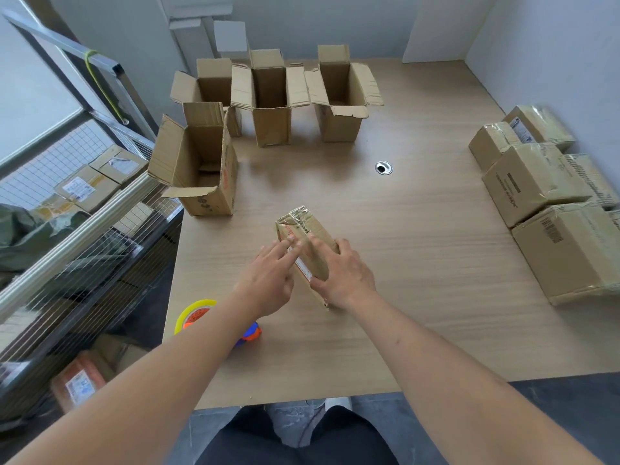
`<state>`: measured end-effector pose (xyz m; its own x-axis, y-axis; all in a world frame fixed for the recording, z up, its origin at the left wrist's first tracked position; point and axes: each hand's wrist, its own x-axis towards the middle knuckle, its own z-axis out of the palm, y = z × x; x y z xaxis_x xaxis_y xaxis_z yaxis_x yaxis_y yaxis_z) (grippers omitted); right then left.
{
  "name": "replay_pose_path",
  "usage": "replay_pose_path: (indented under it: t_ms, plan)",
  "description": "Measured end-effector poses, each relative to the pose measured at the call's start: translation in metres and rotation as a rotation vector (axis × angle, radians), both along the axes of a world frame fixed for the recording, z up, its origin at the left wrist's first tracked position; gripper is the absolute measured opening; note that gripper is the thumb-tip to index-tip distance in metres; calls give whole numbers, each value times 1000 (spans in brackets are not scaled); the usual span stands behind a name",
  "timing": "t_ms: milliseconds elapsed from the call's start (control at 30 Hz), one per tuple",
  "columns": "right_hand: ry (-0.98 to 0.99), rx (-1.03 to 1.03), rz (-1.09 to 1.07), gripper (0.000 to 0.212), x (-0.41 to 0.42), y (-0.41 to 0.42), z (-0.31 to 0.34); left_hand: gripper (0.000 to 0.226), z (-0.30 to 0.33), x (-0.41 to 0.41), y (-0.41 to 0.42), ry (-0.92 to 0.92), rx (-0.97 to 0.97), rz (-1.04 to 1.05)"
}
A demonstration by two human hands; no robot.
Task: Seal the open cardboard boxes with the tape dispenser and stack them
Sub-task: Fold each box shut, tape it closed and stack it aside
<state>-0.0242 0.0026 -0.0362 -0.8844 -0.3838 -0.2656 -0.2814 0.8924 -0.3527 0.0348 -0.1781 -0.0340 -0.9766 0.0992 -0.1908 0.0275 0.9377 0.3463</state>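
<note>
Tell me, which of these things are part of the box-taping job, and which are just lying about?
Part of the job:
taped box under both hands
open boxes
tape dispenser, near table edge
sealed boxes, at right

Lying about:
parcels in the wire cage
cable hole in the table

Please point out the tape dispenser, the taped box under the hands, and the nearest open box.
yellow and orange tape dispenser (194,315): head view, on the tape roll.
small taped cardboard box (303,223): head view, on its far end.
nearest open cardboard box (226,182): head view, on its right side wall.
</note>
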Motion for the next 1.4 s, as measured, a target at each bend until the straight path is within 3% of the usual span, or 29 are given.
replay_pose_path:
  t_ms: [433, 900, 1167, 1400]
  plan:
    - [51, -65, -39, 77, -5, 29, 70, 63, 80, -5, 15, 58, -140, 183]
    - [150, -8, -359, 85, 64, 113, 140, 61, 141, -18, 89, 121, -168, -163]
    - [172, -13, -535, 84, 105, 199, 162, 54, 161, -13, 177, 157, -148, -329]
    - [183, -30, -568, 83, 94, 289, 169, 50, 171, -32, 272, 200, -145, -362]
